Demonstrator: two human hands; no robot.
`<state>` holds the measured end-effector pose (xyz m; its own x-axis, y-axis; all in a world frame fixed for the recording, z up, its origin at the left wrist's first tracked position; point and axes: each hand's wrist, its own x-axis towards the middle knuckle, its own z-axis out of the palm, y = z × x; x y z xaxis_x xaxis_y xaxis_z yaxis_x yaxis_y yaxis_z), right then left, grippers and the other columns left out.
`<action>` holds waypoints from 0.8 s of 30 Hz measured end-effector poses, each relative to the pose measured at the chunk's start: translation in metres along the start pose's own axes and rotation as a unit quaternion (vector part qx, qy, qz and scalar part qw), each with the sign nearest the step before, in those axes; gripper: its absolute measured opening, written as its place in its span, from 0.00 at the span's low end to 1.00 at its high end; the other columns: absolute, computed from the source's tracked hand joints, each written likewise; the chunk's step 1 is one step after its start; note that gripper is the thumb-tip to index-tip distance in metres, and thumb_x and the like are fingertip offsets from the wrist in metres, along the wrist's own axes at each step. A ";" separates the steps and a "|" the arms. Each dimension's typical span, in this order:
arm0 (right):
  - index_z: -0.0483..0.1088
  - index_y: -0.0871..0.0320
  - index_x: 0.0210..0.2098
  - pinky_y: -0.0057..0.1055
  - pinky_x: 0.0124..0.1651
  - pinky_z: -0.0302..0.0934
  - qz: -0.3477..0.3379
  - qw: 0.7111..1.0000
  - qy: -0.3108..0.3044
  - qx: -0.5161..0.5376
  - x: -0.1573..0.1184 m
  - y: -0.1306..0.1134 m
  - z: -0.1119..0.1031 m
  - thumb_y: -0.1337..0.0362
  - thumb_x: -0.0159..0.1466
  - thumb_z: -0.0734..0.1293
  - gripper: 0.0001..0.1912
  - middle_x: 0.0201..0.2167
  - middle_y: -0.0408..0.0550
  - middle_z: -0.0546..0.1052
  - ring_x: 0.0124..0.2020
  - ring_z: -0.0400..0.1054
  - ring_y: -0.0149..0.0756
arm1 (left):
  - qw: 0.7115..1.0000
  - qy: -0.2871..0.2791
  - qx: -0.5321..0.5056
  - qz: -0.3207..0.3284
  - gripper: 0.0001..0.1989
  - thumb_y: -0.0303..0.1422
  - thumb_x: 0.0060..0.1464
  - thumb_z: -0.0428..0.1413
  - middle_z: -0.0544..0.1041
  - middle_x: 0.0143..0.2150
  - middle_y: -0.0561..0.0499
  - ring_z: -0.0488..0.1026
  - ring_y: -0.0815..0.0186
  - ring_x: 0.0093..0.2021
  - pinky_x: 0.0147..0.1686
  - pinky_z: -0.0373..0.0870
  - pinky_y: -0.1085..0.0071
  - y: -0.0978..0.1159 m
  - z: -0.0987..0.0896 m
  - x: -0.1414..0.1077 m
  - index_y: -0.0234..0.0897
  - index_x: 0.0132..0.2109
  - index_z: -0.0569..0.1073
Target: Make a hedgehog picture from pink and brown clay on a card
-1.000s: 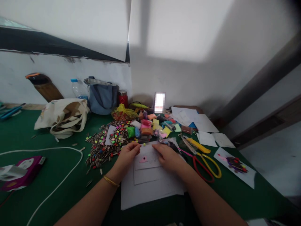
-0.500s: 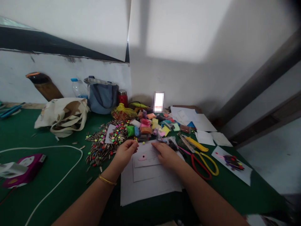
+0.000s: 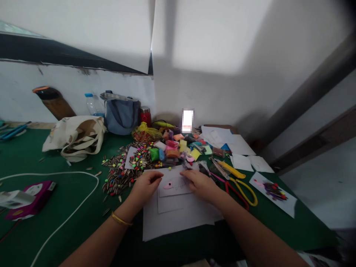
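Observation:
A small white card lies on larger white sheets. It bears a pencilled animal outline with a pink clay head and a dark round eye. Just left of the card is my left hand, its thumb and finger tips drawn together in a pinch; whatever they hold, if anything, is too small to name. My right hand rests over the card's right side, fingers stretched out across it and covering part of the outline. A tiny yellow-green ball sits at the card's upper edge.
Striped sunflower seeds with coloured balls spread on the left. Wrapped clay packets pile up behind the sheets. Scissors and a yellow cutter lie right, near a seed-covered animal card. A white cable crosses the left side.
My left hand has shifted slightly down and left. My right hand has moved a little right, and its forearm has swung rightward over the scissors' red handle.

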<state>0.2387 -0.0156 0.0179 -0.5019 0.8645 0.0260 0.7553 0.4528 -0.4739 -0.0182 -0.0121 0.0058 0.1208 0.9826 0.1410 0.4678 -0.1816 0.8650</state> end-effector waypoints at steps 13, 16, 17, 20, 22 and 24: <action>0.62 0.61 0.61 0.40 0.64 0.54 0.011 0.996 0.084 0.023 0.002 0.006 0.030 0.74 0.60 0.57 0.30 0.58 0.55 0.69 0.60 0.61 0.40 | 0.984 -0.075 0.142 0.076 0.09 0.29 0.52 0.54 0.78 0.37 0.48 0.74 0.60 0.39 0.41 0.67 0.66 -0.012 0.002 -0.001 0.39 0.40 0.77; 0.62 0.61 0.61 0.41 0.64 0.55 0.007 0.995 0.093 0.026 0.003 0.010 0.032 0.74 0.59 0.58 0.29 0.58 0.55 0.69 0.59 0.62 0.40 | 0.984 -0.086 0.142 0.065 0.07 0.29 0.51 0.55 0.77 0.34 0.49 0.73 0.61 0.35 0.36 0.66 0.68 -0.010 0.004 -0.002 0.39 0.38 0.76; 0.63 0.61 0.61 0.41 0.64 0.55 0.007 0.995 0.095 0.028 0.003 0.010 0.033 0.74 0.59 0.58 0.29 0.57 0.55 0.69 0.59 0.62 0.40 | 0.984 -0.087 0.140 0.065 0.06 0.29 0.51 0.55 0.77 0.34 0.49 0.73 0.61 0.35 0.36 0.66 0.68 -0.010 0.005 -0.002 0.39 0.37 0.76; 0.63 0.59 0.60 0.42 0.63 0.55 0.006 0.994 0.100 0.034 0.003 0.010 0.032 0.74 0.59 0.58 0.29 0.57 0.55 0.69 0.59 0.62 0.41 | 0.983 -0.091 0.145 0.067 0.07 0.30 0.51 0.54 0.78 0.35 0.48 0.73 0.60 0.36 0.38 0.66 0.67 -0.009 0.005 -0.002 0.39 0.37 0.76; 0.63 0.60 0.60 0.42 0.63 0.55 0.005 0.995 0.098 0.034 0.003 0.009 0.031 0.74 0.59 0.58 0.29 0.57 0.55 0.70 0.59 0.62 0.41 | 0.981 -0.094 0.155 0.069 0.08 0.30 0.53 0.53 0.78 0.37 0.48 0.73 0.60 0.38 0.40 0.66 0.67 -0.008 0.005 -0.002 0.39 0.39 0.76; 0.63 0.60 0.61 0.42 0.64 0.55 0.005 0.995 0.096 0.034 0.003 0.008 0.030 0.74 0.59 0.58 0.29 0.58 0.55 0.69 0.59 0.62 0.41 | 0.979 -0.098 0.165 0.073 0.09 0.31 0.55 0.52 0.78 0.38 0.47 0.73 0.60 0.39 0.41 0.65 0.66 -0.007 0.004 -0.002 0.39 0.40 0.76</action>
<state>0.2307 -0.0164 -0.0123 -0.3989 0.8980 0.1856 0.7270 0.4331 -0.5328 -0.0180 -0.0132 -0.0029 0.3579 0.9250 0.1273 0.6867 -0.3532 0.6353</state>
